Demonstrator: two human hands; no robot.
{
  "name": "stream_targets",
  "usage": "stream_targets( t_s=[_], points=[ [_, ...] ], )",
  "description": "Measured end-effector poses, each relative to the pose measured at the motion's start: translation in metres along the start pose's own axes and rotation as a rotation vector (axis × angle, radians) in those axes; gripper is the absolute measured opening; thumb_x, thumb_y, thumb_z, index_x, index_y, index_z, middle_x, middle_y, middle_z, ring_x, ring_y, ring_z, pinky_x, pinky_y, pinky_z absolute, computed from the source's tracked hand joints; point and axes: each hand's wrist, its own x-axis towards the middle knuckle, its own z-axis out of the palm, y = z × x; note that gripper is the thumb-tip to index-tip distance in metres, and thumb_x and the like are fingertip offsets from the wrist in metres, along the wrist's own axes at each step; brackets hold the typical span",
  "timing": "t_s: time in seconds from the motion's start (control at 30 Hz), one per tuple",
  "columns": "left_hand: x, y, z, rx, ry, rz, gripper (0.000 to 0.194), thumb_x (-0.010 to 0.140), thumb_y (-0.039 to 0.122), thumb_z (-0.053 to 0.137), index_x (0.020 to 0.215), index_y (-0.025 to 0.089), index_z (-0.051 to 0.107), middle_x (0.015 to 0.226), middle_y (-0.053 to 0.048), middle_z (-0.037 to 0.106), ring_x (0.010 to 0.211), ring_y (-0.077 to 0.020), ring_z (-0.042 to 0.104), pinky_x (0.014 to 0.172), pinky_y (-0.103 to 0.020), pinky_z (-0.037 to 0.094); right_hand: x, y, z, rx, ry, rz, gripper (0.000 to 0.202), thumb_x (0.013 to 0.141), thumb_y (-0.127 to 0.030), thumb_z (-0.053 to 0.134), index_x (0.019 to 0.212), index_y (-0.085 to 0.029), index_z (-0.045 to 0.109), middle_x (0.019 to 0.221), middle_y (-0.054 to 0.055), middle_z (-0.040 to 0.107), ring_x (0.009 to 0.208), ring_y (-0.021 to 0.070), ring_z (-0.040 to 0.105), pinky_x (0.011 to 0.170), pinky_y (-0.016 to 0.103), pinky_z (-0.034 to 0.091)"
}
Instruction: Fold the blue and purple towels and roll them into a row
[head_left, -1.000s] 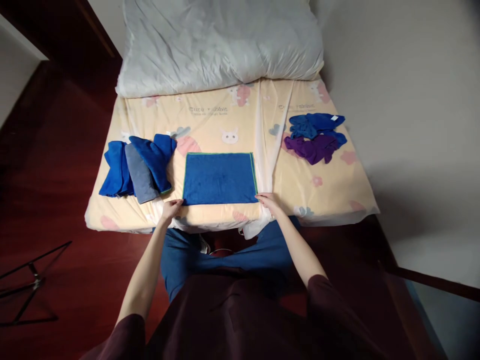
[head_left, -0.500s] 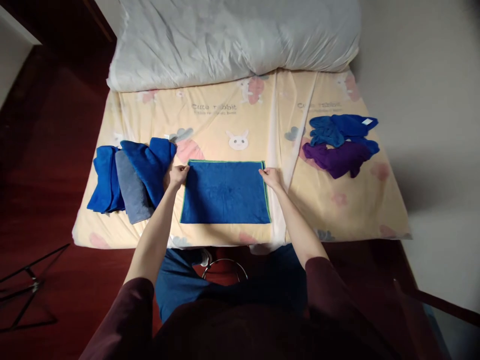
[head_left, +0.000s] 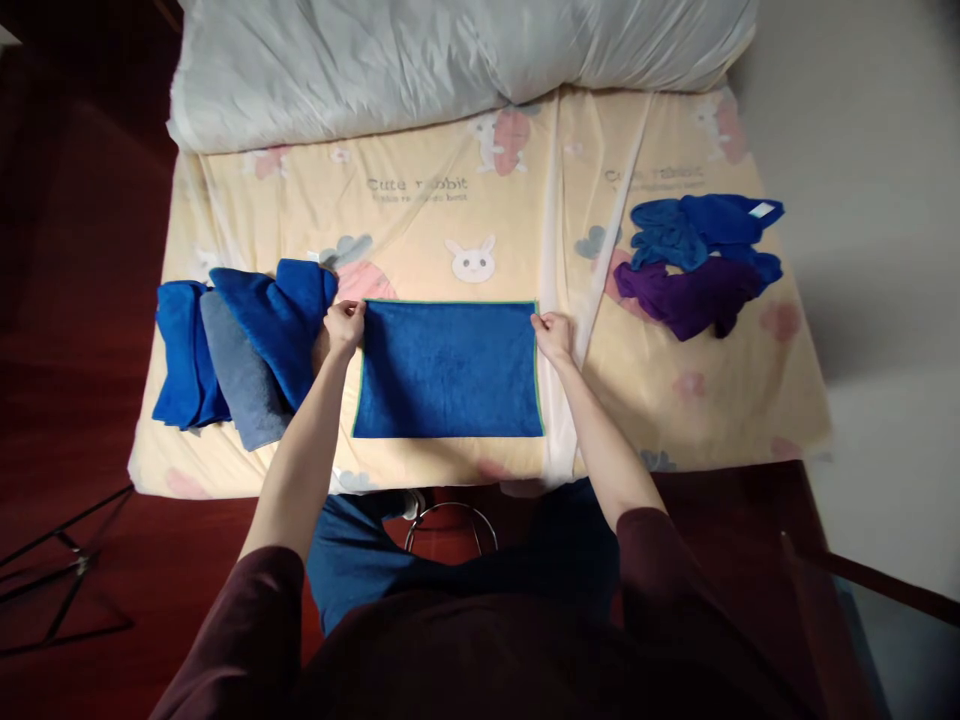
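Note:
A blue towel point(head_left: 450, 370) with thin green edging lies folded and spread out on the bed near its front edge. My left hand point(head_left: 345, 326) pinches the towel's far left corner. At the far right corner, my right hand point(head_left: 553, 336) is closed on the edge in the same way. Just left of my left hand lies a group of folded towels: blue ones point(head_left: 274, 310) and a grey one point(head_left: 244, 365) between them.
The bed point(head_left: 420, 240) has a yellow rabbit-print sheet. A crumpled blue towel pile point(head_left: 720, 222) and a purple cloth point(head_left: 686, 298) lie at the right. Rolled white bedding point(head_left: 450, 60) fills the back. A black metal stand point(head_left: 71, 560) is on the floor at left.
Both hands have moved slightly up in the view with the towel's far edge, which looks straighter and wider. The camera view has shifted a little; the other cloths stay put on the bed.

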Motion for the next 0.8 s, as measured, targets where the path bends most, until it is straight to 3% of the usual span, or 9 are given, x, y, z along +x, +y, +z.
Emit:
stream_targets(
  t_s=[0.2,0.33,0.43,0.53,0.63,0.7,0.8],
  points=[
    [-0.001,0.006,0.006,0.081,-0.015,-0.047,0.027,0.096,0.041,0.066,0.105,0.017,0.074,0.105,-0.016,0.076,0.099,-0.031,0.071,0.09,-0.041,0.055,-0.004,-0.005,0.007,-0.146,0.033,0.0,0.028,0.095,-0.04,0.06,0.076,-0.02,0.064,0.075,0.009,0.071,0.072,0.0235,0.063,0.076,0.034,0.049],
    [-0.019,0.007,0.001,0.083,0.006,-0.018,0.033,0.099,0.044,0.061,0.115,0.016,0.068,0.108,-0.016,0.075,0.104,-0.0306,0.071,0.095,-0.042,0.054,-0.023,-0.011,0.003,-0.198,0.055,0.013,0.028,0.097,-0.041,0.058,0.105,-0.017,0.069,0.089,0.013,0.077,0.087,0.0294,0.07,0.088,0.041,0.052],
    [-0.064,-0.011,-0.016,0.117,-0.018,0.082,0.037,0.096,0.044,0.062,0.12,0.016,0.066,0.113,-0.016,0.072,0.106,-0.0298,0.07,0.099,-0.042,0.054,-0.062,-0.003,-0.009,-0.14,0.019,-0.016,0.034,0.095,-0.043,0.061,0.114,-0.016,0.068,0.097,0.014,0.079,0.095,0.03,0.073,0.094,0.042,0.054],
    [-0.13,-0.047,-0.04,0.145,-0.105,0.191,0.033,0.091,0.04,0.064,0.115,0.016,0.069,0.118,-0.016,0.068,0.099,-0.027,0.071,0.098,-0.04,0.056,-0.12,0.021,-0.025,-0.068,-0.063,-0.042,0.033,0.09,-0.045,0.065,0.107,-0.017,0.072,0.103,0.015,0.08,0.093,0.0293,0.075,0.093,0.043,0.057],
    [-0.19,-0.081,-0.06,0.086,-0.16,0.186,0.033,0.092,0.038,0.059,0.116,0.017,0.069,0.108,-0.012,0.07,0.09,-0.0243,0.072,0.092,-0.037,0.058,-0.175,0.047,-0.04,0.031,-0.14,0.002,0.035,0.088,-0.05,0.068,0.1,-0.018,0.074,0.1,0.015,0.08,0.086,0.0287,0.077,0.088,0.043,0.06],
    [-0.214,-0.095,-0.068,0.058,-0.168,0.135,0.032,0.091,0.036,0.059,0.115,0.018,0.07,0.103,-0.011,0.073,0.09,-0.0241,0.073,0.093,-0.037,0.058,-0.198,0.058,-0.046,0.087,-0.16,0.044,0.035,0.086,-0.051,0.07,0.096,-0.018,0.075,0.099,0.016,0.081,0.086,0.0295,0.078,0.086,0.044,0.062],
    [-0.227,-0.102,-0.073,0.043,-0.173,0.028,0.033,0.088,0.036,0.061,0.114,0.018,0.07,0.104,-0.011,0.077,0.095,-0.0259,0.075,0.095,-0.039,0.058,-0.213,0.064,-0.05,0.151,-0.165,0.101,0.033,0.082,-0.052,0.075,0.089,-0.019,0.075,0.095,0.016,0.081,0.087,0.0314,0.078,0.087,0.047,0.063]
  ],
)
